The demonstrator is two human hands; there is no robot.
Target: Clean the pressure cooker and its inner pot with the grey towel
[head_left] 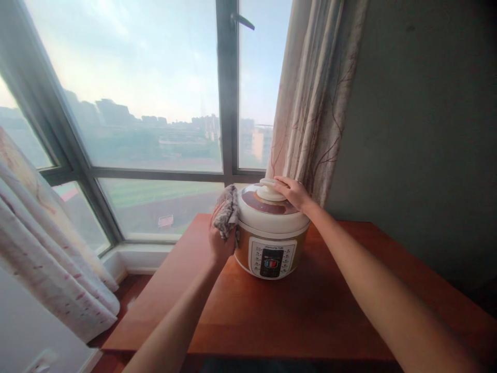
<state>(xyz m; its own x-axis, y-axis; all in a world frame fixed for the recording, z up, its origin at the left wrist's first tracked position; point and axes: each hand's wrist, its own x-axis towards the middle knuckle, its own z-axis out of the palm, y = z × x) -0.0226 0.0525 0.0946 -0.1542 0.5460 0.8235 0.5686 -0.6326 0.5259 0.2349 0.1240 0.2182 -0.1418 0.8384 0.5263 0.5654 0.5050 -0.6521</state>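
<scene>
A white and gold electric pressure cooker stands upright on a reddish-brown wooden table, its control panel facing me. My left hand grips a grey, fluffy cloth and presses it against the cooker's left side. Part of the cloth and some of the fingers are hidden behind the hand. On top, my right hand is closed on the white lid knob, its fingers lying over the knob's right side.
Behind the table is a large window with a grey frame. A patterned curtain hangs behind the cooker, and another curtain hangs at the left. A dark wall bounds the right side.
</scene>
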